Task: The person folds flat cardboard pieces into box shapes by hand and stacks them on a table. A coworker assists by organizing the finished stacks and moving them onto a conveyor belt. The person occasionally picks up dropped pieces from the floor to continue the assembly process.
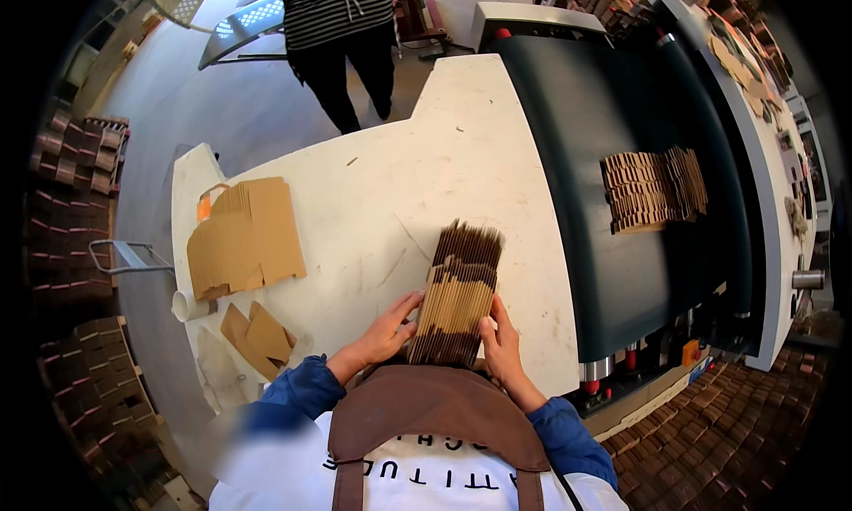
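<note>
A stack of folded brown cardboard pieces (454, 289) stands on edge on the white table (470, 147), close against my apron. My left hand (383, 335) presses its left side, and my right hand (503, 340) presses the right side near the lower end. Between them the stack is squeezed together, its notched edges facing up. Part of its near end is hidden by the brown apron (435, 400). To the left, flat cardboard sheets (253, 236) lie in a pile, with smaller cardboard pieces (259, 338) nearer to me.
Right of the table runs a dark conveyor belt (568, 111) carrying another cardboard bundle (652, 190). A white roll (188, 307) sits at the table's left edge. Beyond the table stands a person in a striped top (328, 18). Cardboard stacks (737, 422) fill the lower right.
</note>
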{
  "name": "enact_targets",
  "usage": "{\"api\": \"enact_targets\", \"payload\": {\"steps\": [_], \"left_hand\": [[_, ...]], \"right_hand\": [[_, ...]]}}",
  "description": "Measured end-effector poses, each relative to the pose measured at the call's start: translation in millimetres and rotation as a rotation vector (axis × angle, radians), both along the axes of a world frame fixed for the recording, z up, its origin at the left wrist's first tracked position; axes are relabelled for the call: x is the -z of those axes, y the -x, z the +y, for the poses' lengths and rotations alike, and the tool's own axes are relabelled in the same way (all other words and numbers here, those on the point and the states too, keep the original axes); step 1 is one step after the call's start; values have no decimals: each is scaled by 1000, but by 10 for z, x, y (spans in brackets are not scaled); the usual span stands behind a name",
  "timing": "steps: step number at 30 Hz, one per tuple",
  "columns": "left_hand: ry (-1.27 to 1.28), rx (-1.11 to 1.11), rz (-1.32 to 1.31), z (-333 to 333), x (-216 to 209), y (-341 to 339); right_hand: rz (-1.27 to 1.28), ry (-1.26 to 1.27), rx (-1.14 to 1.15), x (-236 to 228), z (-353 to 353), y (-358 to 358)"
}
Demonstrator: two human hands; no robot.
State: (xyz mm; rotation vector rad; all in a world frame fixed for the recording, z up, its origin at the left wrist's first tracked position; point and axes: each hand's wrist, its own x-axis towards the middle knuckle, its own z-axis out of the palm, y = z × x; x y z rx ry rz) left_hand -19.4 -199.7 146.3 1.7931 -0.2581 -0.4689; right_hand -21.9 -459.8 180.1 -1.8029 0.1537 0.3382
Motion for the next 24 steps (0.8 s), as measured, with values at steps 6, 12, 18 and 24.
{"api": "enact_targets", "payload": {"steps": [6, 12, 18, 24], "left_hand": [[-353, -56, -324, 126, -884, -254], [-489, -3, -355, -187, -582, -147], [-504, 25, -473, -330, -172, -12], [-397, -124, -629, -315, 189, 55]], "right_hand": [[213, -506, 53, 261, 219, -197], [505, -636, 292, 855, 45, -54], [-135, 469, 163, 662, -402, -480], [-150, -204, 23, -337, 1285, -1567]]}}
